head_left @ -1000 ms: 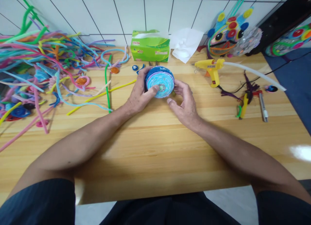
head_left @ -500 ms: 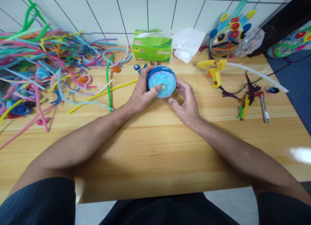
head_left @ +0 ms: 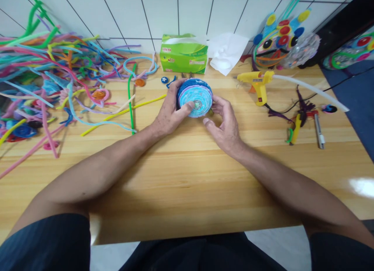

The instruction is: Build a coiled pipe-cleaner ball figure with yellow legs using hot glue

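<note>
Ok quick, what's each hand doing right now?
Left hand: closed on the blue coiled disc, thumb on its face.
Right hand: partly open, fingers curled at the disc's edge; contact can't be told.

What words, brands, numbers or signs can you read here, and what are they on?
Green packet: red and white lettering on its front, too blurred to read.
Yellow glue gun: small dark marking on its body, too small to read.
Blue disc: pale marks on its dark rim, too blurred to tell whether they are letters.
No text is legible.
</note>
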Tool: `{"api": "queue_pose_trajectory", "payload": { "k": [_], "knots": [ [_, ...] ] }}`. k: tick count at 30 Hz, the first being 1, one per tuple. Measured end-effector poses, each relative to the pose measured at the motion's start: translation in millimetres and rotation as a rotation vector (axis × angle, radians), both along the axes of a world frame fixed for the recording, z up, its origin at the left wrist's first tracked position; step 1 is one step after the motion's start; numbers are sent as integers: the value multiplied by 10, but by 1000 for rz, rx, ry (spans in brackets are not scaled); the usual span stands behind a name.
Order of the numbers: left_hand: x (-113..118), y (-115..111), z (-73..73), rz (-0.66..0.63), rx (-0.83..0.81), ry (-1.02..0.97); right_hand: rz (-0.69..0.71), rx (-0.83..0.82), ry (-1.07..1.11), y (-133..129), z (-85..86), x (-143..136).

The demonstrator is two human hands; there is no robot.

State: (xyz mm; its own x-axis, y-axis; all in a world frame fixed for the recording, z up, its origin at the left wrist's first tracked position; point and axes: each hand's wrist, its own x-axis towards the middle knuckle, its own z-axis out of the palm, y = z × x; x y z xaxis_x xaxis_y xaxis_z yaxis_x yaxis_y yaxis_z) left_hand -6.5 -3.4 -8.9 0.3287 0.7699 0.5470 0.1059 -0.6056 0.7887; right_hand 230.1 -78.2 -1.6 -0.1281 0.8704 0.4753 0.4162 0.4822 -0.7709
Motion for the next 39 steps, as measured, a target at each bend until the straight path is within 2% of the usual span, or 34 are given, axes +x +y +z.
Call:
{"api": "queue_pose_trajectory", "payload": {
  "k": [9,23,32,39],
  "knots": [
    [-4,-35,56,12,-14,28,6,6,11,-1,0,-7],
    [0,-10,14,3,-19,0,-5,23,-1,5,-21,-12],
    [-14,-18,42,7,-9,47,-5,0,8,-1,-8,-15],
    [1,-18,38,3,-1,-2,-1,-6,14,14,-19,-3]
  ]
}}
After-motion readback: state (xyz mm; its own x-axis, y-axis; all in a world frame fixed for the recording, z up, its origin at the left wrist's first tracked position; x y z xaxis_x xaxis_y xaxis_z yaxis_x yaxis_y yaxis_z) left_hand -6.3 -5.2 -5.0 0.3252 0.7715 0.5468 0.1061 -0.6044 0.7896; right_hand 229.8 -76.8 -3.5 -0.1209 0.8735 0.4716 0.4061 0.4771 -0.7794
